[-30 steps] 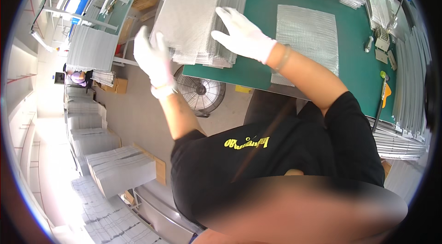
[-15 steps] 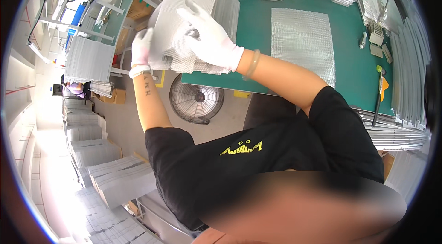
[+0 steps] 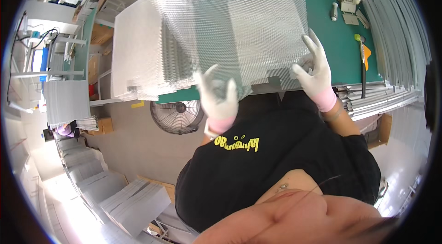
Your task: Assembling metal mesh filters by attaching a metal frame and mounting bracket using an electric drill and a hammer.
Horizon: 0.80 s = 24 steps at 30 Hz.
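Observation:
A see-through silver mesh sheet (image 3: 212,18) hangs above the green table, spread between my two white-gloved hands. My left hand (image 3: 217,99) is at its near left part, fingers curled at the mesh. On the other side, my right hand (image 3: 316,73) grips the sheet's right edge, thumb and fingers around it. Through the mesh shows another sheet (image 3: 262,23), flat on the tabletop, with notches along its near edge. To the left of my left hand stands a thick stack of mesh sheets (image 3: 138,46), its near edge notched too.
On the green table (image 3: 343,55) at the right lie a screwdriver (image 3: 334,11), metal fixture (image 3: 350,7) and black-handled tool (image 3: 363,69). Long metal strips (image 3: 400,37) line the right side. A floor fan (image 3: 177,117) stands below the table's front edge; stacked panels (image 3: 133,202) fill the lower left.
Both hands have moved right from the left stack to above the table's middle. A mesh sheet has come with them and now spans over the sheet lying there.

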### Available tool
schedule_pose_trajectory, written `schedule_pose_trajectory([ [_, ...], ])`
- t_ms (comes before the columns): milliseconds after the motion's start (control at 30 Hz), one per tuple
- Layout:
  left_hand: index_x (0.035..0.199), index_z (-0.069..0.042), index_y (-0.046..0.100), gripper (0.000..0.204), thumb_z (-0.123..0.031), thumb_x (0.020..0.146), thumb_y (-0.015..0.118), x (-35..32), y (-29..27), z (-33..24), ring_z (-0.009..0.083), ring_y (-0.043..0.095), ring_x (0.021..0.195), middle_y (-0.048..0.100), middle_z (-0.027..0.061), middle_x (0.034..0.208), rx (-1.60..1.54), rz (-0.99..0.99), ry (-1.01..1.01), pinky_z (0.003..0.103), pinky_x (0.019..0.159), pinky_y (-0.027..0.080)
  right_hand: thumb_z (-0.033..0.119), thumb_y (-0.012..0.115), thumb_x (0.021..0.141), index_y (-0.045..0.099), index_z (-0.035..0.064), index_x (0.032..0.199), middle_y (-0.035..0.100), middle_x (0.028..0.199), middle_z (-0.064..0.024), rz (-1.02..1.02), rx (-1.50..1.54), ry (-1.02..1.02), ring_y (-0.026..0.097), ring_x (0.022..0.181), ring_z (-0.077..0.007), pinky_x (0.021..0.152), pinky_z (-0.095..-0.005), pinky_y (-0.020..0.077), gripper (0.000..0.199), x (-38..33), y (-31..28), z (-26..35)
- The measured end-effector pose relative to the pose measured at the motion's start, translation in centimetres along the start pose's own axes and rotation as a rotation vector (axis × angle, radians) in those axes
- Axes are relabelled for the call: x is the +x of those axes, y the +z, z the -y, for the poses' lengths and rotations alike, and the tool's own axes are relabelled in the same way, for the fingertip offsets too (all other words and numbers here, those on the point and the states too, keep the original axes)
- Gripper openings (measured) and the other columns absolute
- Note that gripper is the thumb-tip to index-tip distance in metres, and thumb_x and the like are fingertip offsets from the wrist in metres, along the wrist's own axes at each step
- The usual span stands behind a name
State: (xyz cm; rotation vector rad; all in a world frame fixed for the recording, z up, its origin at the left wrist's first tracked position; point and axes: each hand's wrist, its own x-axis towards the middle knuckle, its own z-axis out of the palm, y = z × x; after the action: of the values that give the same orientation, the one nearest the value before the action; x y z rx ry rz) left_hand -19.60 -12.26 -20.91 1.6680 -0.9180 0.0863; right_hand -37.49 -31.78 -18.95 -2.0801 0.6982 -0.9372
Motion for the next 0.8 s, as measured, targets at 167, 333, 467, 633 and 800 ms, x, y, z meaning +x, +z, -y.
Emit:
schedule_pose_trajectory([
  [167, 0.14, 0.001, 0.048, 0.061, -0.013, 0.085, 0.07, 1.8, 5.4, 1.2, 0.0353, 0.062, 0.104, 0.056, 0.0236, 0.128, 0.257, 0.316, -0.11, 0.037, 0.086, 0.053, 0.004, 0.07, 0.078, 0.056, -0.001, 0.134, 0.066, 0.123, -0.0135, 0.09, 0.086, 0.44, 0.058, 0.073, -0.0093, 0.068, -0.0249, 0.0505, 0.058, -1.7, -2.3, -4.1],
  [333, 0.141, 0.002, 0.045, 0.063, -0.017, 0.086, 0.068, 3.0, 7.3, 4.6, 0.0408, 0.056, 0.118, 0.053, 0.0274, 0.132, 0.381, 0.391, -0.008, 0.043, 0.1, 0.048, 0.009, 0.07, 0.08, 0.056, 0.0007, 0.133, 0.065, 0.121, -0.016, 0.137, -0.023, 0.316, 0.063, 0.086, -0.0187, 0.081, -0.0286, 0.051, 0.056, 0.5, -2.0, -5.4],
  [467, 0.14, 0.005, 0.045, 0.063, -0.018, 0.086, 0.068, 3.3, 8.7, 6.0, 0.043, 0.053, 0.121, 0.053, 0.0295, 0.132, 0.447, 0.468, -0.07, 0.045, 0.103, 0.045, 0.015, 0.07, 0.082, 0.057, 0.0035, 0.132, 0.062, 0.123, -0.0185, 0.137, -0.228, 0.103, 0.06, 0.115, -0.0322, 0.1, -0.0363, 0.047, 0.053, 0.7, -0.6, -9.5],
  [633, 0.139, 0.006, 0.045, 0.062, -0.017, 0.086, 0.067, 2.5, 9.1, 8.1, 0.0434, 0.053, 0.12, 0.053, 0.0302, 0.131, 0.486, 0.484, -0.012, 0.046, 0.104, 0.044, 0.017, 0.071, 0.08, 0.056, 0.0066, 0.133, 0.057, 0.131, -0.0194, 0.176, -0.284, 0.182, 0.055, 0.122, -0.0367, 0.105, -0.0392, 0.0437, 0.056, 0.0, 0.0, -9.8],
  [800, 0.139, 0.006, 0.046, 0.061, -0.016, 0.085, 0.068, 2.3, 8.7, 8.6, 0.0424, 0.053, 0.12, 0.053, 0.0295, 0.131, 0.442, 0.464, -0.002, 0.046, 0.105, 0.043, 0.022, 0.071, 0.082, 0.056, 0.0084, 0.134, 0.053, 0.136, -0.0163, 0.215, -0.32, 0.191, 0.054, 0.123, -0.0346, 0.103, -0.0394, 0.0462, 0.055, -0.1, 0.0, -10.1],
])
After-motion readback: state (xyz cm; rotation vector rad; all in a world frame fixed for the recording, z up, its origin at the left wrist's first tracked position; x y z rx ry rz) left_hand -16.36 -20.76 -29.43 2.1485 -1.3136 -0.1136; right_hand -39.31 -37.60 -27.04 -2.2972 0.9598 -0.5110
